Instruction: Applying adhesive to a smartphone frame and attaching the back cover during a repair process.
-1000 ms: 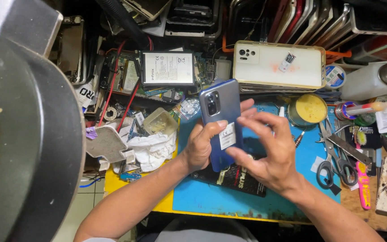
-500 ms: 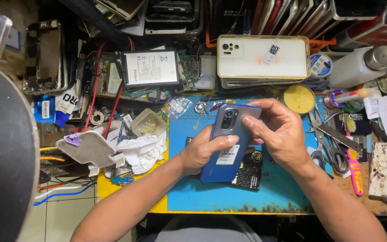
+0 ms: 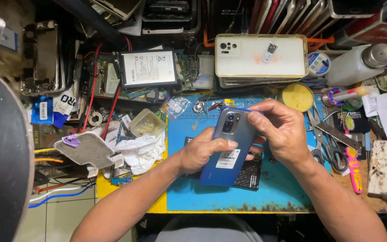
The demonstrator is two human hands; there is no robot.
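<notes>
Above the blue work mat [image 3: 247, 197], the blue-grey phone [image 3: 229, 148] sits in both my hands, back cover and camera block facing up at me. Over the last second it has come down from a raised, more upright hold to lie low and tilted just over the mat, so I judge the look-over is giving way to close work at its top edge. My left hand [image 3: 202, 152] is wrapped around the lower body, thumb laid across the white sticker on the back. My right hand [image 3: 283, 130] pinches the top corner beside the camera, fingertips curled onto the edge; I cannot tell whether anything small is held between them.

Under the phone, a dark textured panel [image 3: 247, 175] lies flat on the mat. Just left of the mat, a small clear plastic tub [image 3: 148, 123] stands open, with pale contents I cannot make out, next to a crumpled white cloth [image 3: 142, 150]. Beyond my right hand, a round yellow tin [image 3: 296, 96] sits open, filled with a yellowish paste. Behind it, a pale phone in a clear case [image 3: 260, 56] tops a stack of handsets. A white bottle with a metal cap [image 3: 359, 65] lies at the right, and scissors [image 3: 330, 143] rest near my right wrist.
</notes>
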